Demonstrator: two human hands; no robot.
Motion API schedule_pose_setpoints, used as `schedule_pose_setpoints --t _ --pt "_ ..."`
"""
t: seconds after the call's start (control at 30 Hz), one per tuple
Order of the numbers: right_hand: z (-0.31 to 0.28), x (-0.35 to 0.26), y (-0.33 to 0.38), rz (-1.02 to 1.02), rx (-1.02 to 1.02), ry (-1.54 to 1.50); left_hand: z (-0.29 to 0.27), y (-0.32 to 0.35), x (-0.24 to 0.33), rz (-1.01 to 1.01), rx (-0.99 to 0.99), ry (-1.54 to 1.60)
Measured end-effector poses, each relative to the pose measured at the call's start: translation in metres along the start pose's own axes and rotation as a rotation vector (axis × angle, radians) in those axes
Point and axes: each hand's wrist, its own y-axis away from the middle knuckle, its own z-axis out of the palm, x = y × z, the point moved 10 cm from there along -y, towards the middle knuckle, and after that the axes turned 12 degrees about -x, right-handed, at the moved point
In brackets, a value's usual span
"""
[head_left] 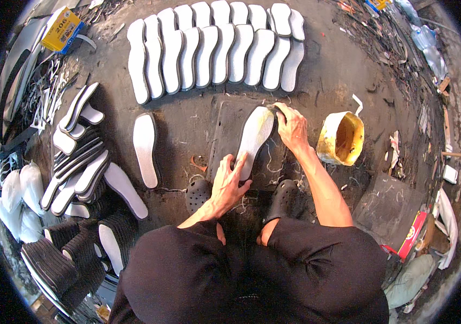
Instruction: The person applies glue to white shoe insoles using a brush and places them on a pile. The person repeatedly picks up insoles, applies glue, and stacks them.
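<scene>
A white-topped shoe sole with a dark edge lies slightly tilted on a dark flat board in front of me. A yellowish wet-looking patch shows near its toe end. My left hand holds the heel end, fingertips on the white face and thumb by the right edge. At the toe, my right hand has its fingers curled around a small dark thing against the rim; what it is I cannot make out. Just right of that hand stands a yellow-smeared container with a brownish inside.
Two rows of white-topped soles lie at the far side. A single sole rests left of the board. Piled soles and dark stacks crowd the left. A yellow-blue box sits far left; a red box lies at right.
</scene>
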Motion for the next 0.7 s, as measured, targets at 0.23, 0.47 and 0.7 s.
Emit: schedule_pose_setpoints --t 0.23,0.47,0.7 --pt "0.069 -0.08 0.157 -0.259 -0.217 -0.031 -0.018 0.015 -0.012 0.129 -0.019 0.109" --pt "-0.002 -0.041 0.035 0.076 -0.091 -0.211 -0.012 0.017 -0.011 0.108 0.082 0.094" --pt "0.077 -0.114 -0.002 -0.595 -0.545 0.168 -0.006 0.017 -0.017 0.022 0.07 0.106"
